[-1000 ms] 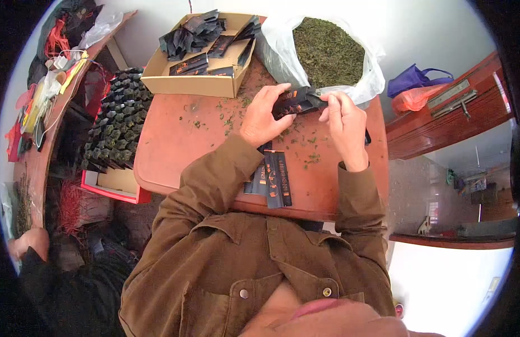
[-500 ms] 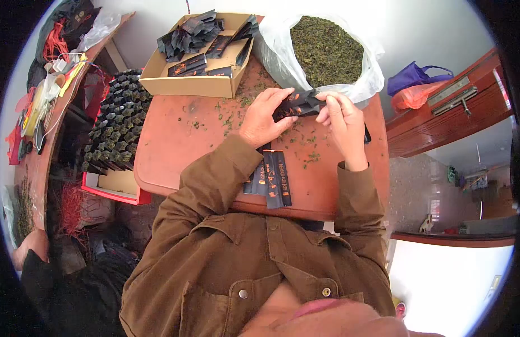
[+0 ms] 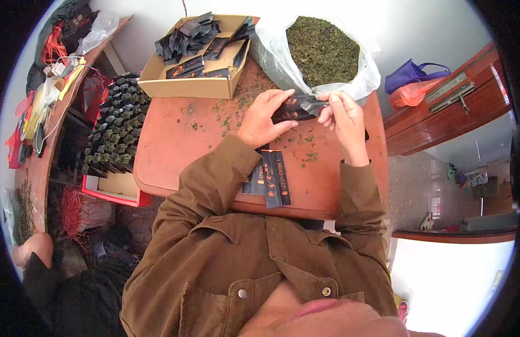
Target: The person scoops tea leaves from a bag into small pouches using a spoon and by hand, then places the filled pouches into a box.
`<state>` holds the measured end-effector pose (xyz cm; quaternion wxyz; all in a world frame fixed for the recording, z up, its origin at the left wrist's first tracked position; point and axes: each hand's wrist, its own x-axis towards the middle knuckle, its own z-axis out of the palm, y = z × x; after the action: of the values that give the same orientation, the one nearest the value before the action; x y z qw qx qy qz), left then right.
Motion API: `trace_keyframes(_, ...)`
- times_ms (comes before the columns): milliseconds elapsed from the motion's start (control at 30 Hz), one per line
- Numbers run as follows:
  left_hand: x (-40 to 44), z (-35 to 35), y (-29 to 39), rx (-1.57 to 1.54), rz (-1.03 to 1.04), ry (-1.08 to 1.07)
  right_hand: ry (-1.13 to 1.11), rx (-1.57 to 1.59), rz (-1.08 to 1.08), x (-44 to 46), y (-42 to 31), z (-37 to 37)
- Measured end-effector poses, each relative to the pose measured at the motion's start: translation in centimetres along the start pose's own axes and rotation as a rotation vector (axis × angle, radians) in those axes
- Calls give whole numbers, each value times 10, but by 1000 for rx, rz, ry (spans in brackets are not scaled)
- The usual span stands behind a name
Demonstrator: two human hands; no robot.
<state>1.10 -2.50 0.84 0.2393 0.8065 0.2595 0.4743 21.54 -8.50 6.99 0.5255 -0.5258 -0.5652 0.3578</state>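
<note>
My left hand (image 3: 265, 119) is wrapped round a black tea packet (image 3: 291, 110) with orange print, thumb on the near side and fingers on the far side. The packet lies sideways above the table, its end pointing right. At that end my right hand (image 3: 344, 115) is closed in a pinch, thumb against fingertips; what sits between them is too small to make out. Just beyond both hands stands a clear plastic bag (image 3: 272, 53) full of dried green tea leaves (image 3: 323, 50). Several flat black packets (image 3: 275, 178) lie on the table nearer my body.
A cardboard box (image 3: 187, 88) holding black packets stands at the table's (image 3: 175, 151) far left. Loose leaves are scattered on the tabletop. To the left, filled packets (image 3: 116, 121) stand in rows above a red box (image 3: 116, 194). Another person's arm (image 3: 35, 250) shows at lower left.
The packet's right end shows a lighter, wider surface now, and my right fingertips have shifted slightly right. The left hand keeps its grip. The whole view has moved a little.
</note>
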Motion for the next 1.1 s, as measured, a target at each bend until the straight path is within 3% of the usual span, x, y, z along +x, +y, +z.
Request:
trace_keyframes(300, 0, 2, -4, 8, -89, 59, 68, -378, -336, -15, -30, 6)
trace_keyframes(400, 1, 2, -3, -43, -95, 83, 71, -586, -562, -15, -36, 6)
trace_keyframes(500, 1, 2, -3, -78, -76, 126, 91, -639, -591, -16, -32, 11)
trace_keyframes(600, 1, 0, -2, -17, -55, 122, 184, -678, -440, -16, -32, 13)
trace_keyframes(900, 0, -1, -1, 8, -55, 83, 271, -368, -215, -7, -20, 14)
trace_keyframes(1100, 0, 1, -6, 18, -57, 146, 299, -445, -331, -9, -26, 17)
